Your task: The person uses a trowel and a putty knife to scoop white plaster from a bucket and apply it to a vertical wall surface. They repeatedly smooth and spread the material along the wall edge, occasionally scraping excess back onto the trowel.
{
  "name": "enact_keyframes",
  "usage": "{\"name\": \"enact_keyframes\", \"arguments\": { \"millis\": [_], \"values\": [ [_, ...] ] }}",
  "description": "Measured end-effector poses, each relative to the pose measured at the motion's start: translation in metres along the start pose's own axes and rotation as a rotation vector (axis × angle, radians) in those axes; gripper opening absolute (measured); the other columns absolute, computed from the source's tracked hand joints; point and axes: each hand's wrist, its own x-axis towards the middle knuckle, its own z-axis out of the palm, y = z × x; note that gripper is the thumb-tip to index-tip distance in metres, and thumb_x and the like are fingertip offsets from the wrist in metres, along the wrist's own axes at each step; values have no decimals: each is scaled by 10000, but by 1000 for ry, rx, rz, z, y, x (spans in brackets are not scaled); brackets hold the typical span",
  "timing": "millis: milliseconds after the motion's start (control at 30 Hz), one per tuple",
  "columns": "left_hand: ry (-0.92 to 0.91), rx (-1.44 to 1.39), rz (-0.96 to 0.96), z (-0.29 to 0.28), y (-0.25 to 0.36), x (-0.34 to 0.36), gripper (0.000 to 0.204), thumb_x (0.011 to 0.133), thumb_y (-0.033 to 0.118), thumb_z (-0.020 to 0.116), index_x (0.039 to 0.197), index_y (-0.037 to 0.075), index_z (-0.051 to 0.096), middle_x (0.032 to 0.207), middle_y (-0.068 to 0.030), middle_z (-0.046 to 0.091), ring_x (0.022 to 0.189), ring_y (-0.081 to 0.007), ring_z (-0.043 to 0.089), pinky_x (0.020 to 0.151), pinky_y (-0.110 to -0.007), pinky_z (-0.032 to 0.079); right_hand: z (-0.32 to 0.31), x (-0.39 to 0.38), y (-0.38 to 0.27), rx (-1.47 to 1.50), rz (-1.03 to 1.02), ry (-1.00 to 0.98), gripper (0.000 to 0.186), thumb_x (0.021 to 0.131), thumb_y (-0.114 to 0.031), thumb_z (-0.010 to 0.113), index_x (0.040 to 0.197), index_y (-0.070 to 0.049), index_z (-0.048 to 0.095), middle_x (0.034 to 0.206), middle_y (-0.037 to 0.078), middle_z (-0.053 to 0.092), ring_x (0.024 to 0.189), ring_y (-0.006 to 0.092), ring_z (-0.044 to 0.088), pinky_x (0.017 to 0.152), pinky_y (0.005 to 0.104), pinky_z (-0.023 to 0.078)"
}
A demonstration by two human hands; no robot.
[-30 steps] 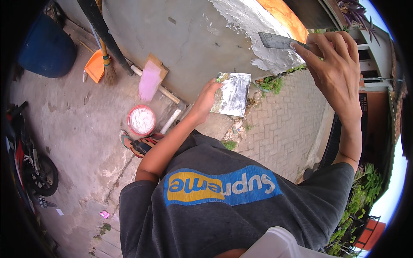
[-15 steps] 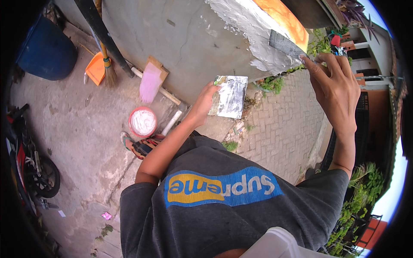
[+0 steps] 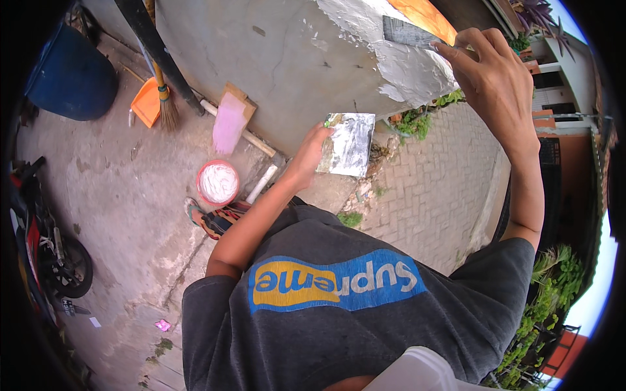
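My right hand (image 3: 490, 81), up at the wall's far right end, is closed on a flat grey putty knife (image 3: 409, 32). Its broad blade lies against rough white filler (image 3: 398, 72) spread along the upper part of the grey wall (image 3: 261, 58), beside an orange painted strip (image 3: 427, 16). In front of my body, my left hand (image 3: 310, 156) grips the left edge of a flat square plate (image 3: 351, 144) smeared with white and grey filler. Below and left of that hand, a red bucket (image 3: 199, 189) of white paste stands on the ground.
A pink-coated board (image 3: 229, 124) leans at the wall's foot. Left of it are an orange dustpan (image 3: 146, 103), a broom (image 3: 167, 111), a dark pole (image 3: 156, 52) and a blue barrel (image 3: 72, 75). A motorcycle (image 3: 55, 254) stands at far left; brick paving (image 3: 424, 176) lies right.
My right hand has moved up and left, taking the putty knife along the filler away from the wall's corner edge. My left hand and the plate stay nearly still.
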Motion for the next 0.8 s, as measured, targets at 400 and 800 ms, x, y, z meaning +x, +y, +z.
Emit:
{"name": "enact_keyframes", "arguments": {
  "millis": [400,800],
  "values": [
    [-9,84,-16,-20,-28,24,651,919,357,416,1413,-44,280,1410,-158,364,1317,-233,321,1092,-350,218,9,35,-8,-18,-159,-158,343,691,-121,734,1015,-229,705,967,-27,602,931,151,549,792,304,503],
    [-9,-3,72,-7,-16,8,503,920,286,425,1302,-41,403,1234,-122,521,1144,-184,492,1000,-307,345,-30,57,9,-126,-250,-40,83,739,-168,641,812,-167,682,739,-32,555,788,132,489,951,372,349]
  ]
}}
